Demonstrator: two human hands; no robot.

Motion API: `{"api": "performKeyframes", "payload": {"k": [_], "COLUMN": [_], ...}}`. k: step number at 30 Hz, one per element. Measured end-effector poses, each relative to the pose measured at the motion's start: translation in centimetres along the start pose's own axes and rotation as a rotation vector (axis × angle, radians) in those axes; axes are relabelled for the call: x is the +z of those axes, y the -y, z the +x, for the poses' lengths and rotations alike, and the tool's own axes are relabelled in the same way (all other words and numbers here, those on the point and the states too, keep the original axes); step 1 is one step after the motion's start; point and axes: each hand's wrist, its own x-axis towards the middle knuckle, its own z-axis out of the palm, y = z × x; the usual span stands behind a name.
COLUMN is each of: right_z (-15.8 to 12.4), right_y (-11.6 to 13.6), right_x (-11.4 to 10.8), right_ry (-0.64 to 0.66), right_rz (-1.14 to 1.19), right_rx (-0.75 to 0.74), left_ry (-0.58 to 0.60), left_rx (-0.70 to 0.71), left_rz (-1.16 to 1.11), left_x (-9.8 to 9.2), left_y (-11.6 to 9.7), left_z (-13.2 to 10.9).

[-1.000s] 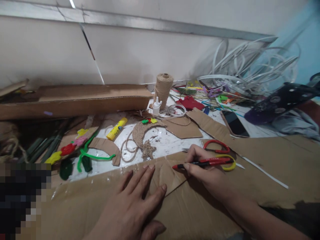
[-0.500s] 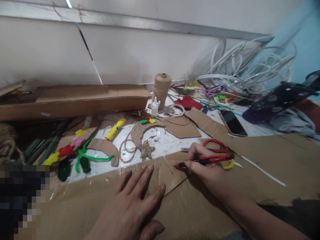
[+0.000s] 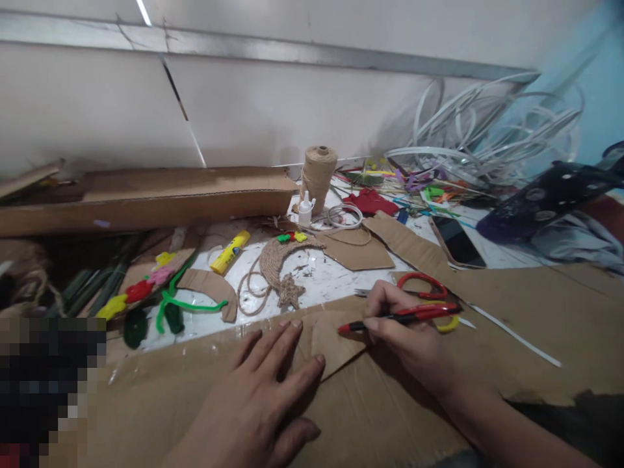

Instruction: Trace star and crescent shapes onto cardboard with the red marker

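Note:
My left hand [image 3: 258, 396] lies flat with fingers spread on a small cardboard cutout [image 3: 331, 341], pressing it onto a large cardboard sheet [image 3: 390, 416]. My right hand [image 3: 404, 338] is closed round a red and black pen [image 3: 400, 317], whose tip touches the cutout's right edge. Red and yellow scissors [image 3: 429, 292] lie on the sheet just behind the pen.
A twine-wrapped crescent with a star [image 3: 277, 266], a yellow glue stick [image 3: 229, 252], a twine spool [image 3: 318, 170], a small glue bottle [image 3: 305, 209], a long cardboard box [image 3: 146, 195], pipe-cleaner flowers [image 3: 146, 296], a phone [image 3: 458, 242] and white coiled strips [image 3: 487, 130] crowd the table behind.
The pen tip has shifted slightly along the cutout's edge. My left hand has stayed pressed on the cutout.

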Motion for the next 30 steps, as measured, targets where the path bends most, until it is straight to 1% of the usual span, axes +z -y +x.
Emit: {"api": "performKeyframes", "payload": {"k": [3, 7, 9, 10, 12, 14, 16, 18, 21, 23, 25, 27, 30], "right_z": [-0.1, 0.0, 0.2, 0.3, 0.6, 0.8, 0.9, 0.8, 0.7, 0.6, 0.5, 0.4, 0.2], "right_y": [0.0, 0.3, 0.5, 0.6, 0.9, 1.6, 2.4, 3.2, 3.8, 3.9, 3.8, 3.7, 3.6], "right_x": [0.1, 0.2, 0.1, 0.0, -0.2, -0.5, -0.6, -0.5, 0.2, 1.0, 1.9, 2.6, 3.0], "right_ry": [-0.055, -0.136, -0.163, -0.182, -0.229, -0.247, -0.218, -0.161, -0.037, 0.057, 0.133, 0.207, 0.279], "right_rz": [0.137, 0.086, 0.103, 0.125, 0.172, 0.16, 0.074, -0.021, -0.07, -0.064, -0.041, -0.036, -0.033], "right_rx": [-0.018, -0.121, -0.165, -0.176, -0.187, -0.229, -0.291, -0.278, -0.156, -0.118, -0.105, -0.08, -0.042], "left_ry": [-0.053, -0.138, -0.176, -0.199, -0.27, -0.4, -0.527, -0.584, -0.613, -0.624, -0.621, -0.608, -0.571], "left_rx": [-0.018, -0.022, -0.042, -0.083, -0.222, -0.375, -0.469, -0.516, -0.591, -0.623, -0.625, -0.612, -0.589], "left_rz": [0.018, 0.074, 0.062, 0.025, -0.125, -0.332, -0.555, -0.785, -1.114, -1.271, -1.356, -1.392, -1.426], "left_x": [-0.2, -0.2, -0.7, -1.2, -2.6, -4.1, -5.2, -5.5, -4.7, -4.0, -3.4, -3.1, -2.5], "left_y": [-0.3, -1.3, -1.6, -1.6, -1.5, -1.3, -1.1, -1.1, -1.5, -2.0, -2.7, -3.2, -3.8], "left_z": [-0.2, -0.2, -0.1, 0.0, 0.1, 0.1, 0.1, 0.1, 0.1, 0.2, 0.3, 0.2, 0.0]}}
